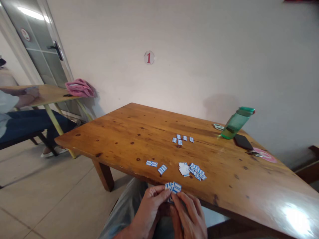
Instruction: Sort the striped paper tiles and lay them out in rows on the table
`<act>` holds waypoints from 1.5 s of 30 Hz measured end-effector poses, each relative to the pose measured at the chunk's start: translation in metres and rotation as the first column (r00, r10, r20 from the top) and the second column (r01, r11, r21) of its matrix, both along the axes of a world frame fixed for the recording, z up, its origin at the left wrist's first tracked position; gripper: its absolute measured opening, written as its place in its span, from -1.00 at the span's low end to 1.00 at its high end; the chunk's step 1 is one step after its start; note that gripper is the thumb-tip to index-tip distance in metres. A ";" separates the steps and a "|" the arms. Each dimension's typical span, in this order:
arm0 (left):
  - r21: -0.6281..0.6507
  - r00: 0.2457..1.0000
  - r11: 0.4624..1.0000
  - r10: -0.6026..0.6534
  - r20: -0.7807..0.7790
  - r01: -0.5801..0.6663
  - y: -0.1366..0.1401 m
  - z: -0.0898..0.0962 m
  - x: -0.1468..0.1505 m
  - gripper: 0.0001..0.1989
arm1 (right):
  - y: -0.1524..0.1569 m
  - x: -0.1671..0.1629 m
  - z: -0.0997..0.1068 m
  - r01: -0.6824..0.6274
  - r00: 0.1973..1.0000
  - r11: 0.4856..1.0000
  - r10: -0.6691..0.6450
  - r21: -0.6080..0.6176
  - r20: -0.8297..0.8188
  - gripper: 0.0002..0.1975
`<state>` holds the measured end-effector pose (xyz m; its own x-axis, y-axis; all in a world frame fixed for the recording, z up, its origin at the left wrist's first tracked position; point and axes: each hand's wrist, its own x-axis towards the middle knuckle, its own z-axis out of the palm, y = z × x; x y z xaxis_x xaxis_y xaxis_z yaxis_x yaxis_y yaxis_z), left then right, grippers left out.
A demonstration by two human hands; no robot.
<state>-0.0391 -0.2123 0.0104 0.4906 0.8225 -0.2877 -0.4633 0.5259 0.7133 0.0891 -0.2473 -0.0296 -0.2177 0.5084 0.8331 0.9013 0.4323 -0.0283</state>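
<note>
My left hand (pixel 151 205) and my right hand (pixel 188 212) meet at the near edge of the wooden table (pixel 124 132). Together they pinch a fanned bunch of small blue-and-white striped cards (pixel 173 187). Just beyond them on the table lies a loose pile of the same cards (pixel 191 170). Two single cards (pixel 157 166) lie to the left of that pile. Farther out, a small cluster of several cards (pixel 181 139) sits near the table's middle.
A green water bottle (pixel 236 122), a black phone (pixel 243 141) and a pink round sticker (pixel 265 155) sit at the table's far right. Another person sits at a second table (pixel 42 93) on the left, which carries a pink cloth (pixel 79 88).
</note>
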 end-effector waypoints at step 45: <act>0.195 0.976 0.980 0.005 -0.216 0.038 -0.001 -0.003 -0.004 -0.65 | -0.004 -0.016 0.038 -0.495 0.263 0.749 -0.353 -0.440 -0.898 -0.73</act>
<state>-0.0430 -0.2131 0.0075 0.4491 0.8658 -0.2205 -0.2807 0.3710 0.8852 0.0729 -0.2515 0.0085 0.3812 0.9244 -0.0096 -0.0005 -0.0102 -0.9999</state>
